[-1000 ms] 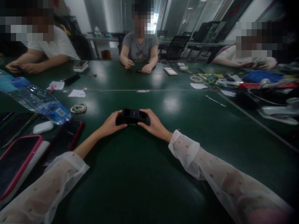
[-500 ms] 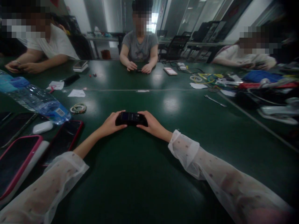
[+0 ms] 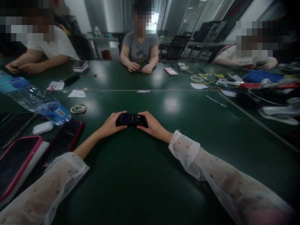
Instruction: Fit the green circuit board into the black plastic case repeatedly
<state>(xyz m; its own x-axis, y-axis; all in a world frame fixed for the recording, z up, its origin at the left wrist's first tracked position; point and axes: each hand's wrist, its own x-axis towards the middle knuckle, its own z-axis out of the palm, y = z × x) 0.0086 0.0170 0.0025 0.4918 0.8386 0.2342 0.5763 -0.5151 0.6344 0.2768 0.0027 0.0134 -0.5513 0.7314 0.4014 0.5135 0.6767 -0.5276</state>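
A small black handheld device (image 3: 131, 119) with a faintly lit screen is level between my two hands, just above or on the green table; I cannot tell which. My left hand (image 3: 112, 122) is closed on its left end, thumb along the near edge and fingers at the far edge. On the other end, my right hand (image 3: 152, 125) grips it the same way. The screen faces up toward me, with small pale marks on its right half. The device's underside is hidden.
Left of my hands lie a beaded bracelet (image 3: 78, 108), a tipped water bottle (image 3: 51, 107), a white earbud case (image 3: 43, 128), a red-edged phone (image 3: 64, 140) and a pink-cased phone (image 3: 18, 165). A wrench (image 3: 216, 101) and tangled cables (image 3: 206, 78) lie right. Several people sit across the table.
My hands and the device stay almost exactly where they were. The hands of the person opposite have shifted slightly.
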